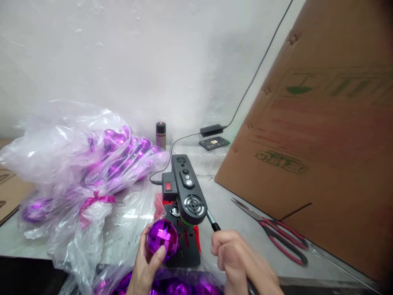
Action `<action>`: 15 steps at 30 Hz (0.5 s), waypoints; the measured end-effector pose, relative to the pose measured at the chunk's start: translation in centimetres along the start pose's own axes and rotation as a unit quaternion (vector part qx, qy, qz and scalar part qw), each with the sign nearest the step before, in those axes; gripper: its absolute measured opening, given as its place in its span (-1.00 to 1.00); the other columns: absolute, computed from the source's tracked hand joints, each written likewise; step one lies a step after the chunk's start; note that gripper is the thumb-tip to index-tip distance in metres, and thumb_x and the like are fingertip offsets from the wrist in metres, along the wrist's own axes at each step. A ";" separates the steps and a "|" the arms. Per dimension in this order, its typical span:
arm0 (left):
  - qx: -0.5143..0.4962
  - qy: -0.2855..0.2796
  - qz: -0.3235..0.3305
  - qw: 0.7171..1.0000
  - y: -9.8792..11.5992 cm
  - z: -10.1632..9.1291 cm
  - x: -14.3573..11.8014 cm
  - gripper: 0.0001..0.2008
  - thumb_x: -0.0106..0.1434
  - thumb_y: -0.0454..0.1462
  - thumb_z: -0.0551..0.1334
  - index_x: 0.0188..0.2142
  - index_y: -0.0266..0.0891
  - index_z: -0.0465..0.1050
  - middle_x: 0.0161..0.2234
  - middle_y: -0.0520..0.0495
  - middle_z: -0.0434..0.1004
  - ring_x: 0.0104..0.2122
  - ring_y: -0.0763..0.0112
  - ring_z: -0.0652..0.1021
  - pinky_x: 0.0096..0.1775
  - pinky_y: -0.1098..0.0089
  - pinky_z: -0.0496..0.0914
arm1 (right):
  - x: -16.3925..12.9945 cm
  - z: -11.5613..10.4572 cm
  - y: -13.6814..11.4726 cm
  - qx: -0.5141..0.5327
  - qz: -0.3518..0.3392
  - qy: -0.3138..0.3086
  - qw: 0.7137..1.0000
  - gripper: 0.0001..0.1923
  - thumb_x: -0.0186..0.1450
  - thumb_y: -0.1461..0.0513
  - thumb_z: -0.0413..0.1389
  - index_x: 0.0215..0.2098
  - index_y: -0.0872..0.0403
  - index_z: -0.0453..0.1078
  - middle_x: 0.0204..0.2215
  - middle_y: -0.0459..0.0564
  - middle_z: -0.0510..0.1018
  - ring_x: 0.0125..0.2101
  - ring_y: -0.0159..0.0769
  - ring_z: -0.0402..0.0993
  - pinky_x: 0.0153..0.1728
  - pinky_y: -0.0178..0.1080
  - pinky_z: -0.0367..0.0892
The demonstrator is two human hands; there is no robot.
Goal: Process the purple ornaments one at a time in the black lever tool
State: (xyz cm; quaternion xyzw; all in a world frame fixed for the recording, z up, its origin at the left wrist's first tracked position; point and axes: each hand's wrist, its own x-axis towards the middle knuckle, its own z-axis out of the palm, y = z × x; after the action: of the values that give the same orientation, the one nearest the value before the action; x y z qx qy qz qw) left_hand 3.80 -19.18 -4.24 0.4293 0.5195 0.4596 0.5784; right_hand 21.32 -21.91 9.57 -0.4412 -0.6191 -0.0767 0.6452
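Observation:
A shiny purple faceted ball (162, 240) is held between the thumb and fingers of my left hand (146, 256), over the left side of the black machine's base plate (186, 256). The black machine (188, 190) has round grilles on top and a red switch at its side. Its metal lever (211, 218) slopes down to the right, ending in a dark grip. My right hand (241, 258) is wrapped round that grip. Below the base, at the bottom edge, several more purple balls (178, 287) lie in clear plastic, partly hidden by my left wrist.
A tied clear bag (107, 164) of purple balls fills the left of the table. Red-handled snips (276, 233) lie at right before a leaning cardboard box (307, 143). Behind stand a spray can (161, 135), a power adapter (211, 130) with cable, and a phone (214, 143).

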 end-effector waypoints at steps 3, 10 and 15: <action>0.036 0.013 0.028 0.999 -1.1 0.6 1.3 -0.12 0.21 0.18 0.41 0.33 -0.25 0.27 0.30 -0.38 0.56 0.33 -0.16 0.54 0.33 0.02 0.47 | 0.6 -0.2 0.1 0.013 0.015 0.000 1.000 -0.67 0.46 0.51 -0.01 -0.38 0.04 0.20 -0.52 -0.16 0.37 -0.54 -0.50 0.33 -0.50 -0.37 0.24; 0.179 -0.028 0.100 0.978 -2.3 1.4 3.4 -0.18 0.15 0.03 0.45 0.33 -0.19 0.36 0.42 -0.37 0.42 0.40 -0.19 0.46 0.38 -0.10 0.38 | 1.0 -0.1 -0.4 0.018 0.029 -0.002 0.999 -0.67 0.47 0.50 -0.01 -0.39 0.05 0.26 -0.53 -0.16 0.38 -0.55 -0.49 0.34 -0.50 -0.36 0.24; 0.258 -0.034 0.154 0.953 -2.6 1.5 4.3 -0.24 0.07 -0.09 0.49 0.27 -0.14 0.44 0.28 -0.33 0.60 0.32 -0.25 0.55 0.35 -0.23 0.41 | 1.0 -0.3 -0.5 0.002 0.035 -0.006 0.999 -0.66 0.49 0.48 -0.01 -0.40 0.04 0.25 -0.54 -0.15 0.38 -0.55 -0.48 0.34 -0.50 -0.35 0.26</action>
State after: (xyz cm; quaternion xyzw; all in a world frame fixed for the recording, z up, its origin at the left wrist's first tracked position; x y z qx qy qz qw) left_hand 5.68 -15.53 -7.51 0.6540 0.5281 0.3784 0.3875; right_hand 21.45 -21.93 10.70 -0.4616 -0.6073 -0.0499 0.6447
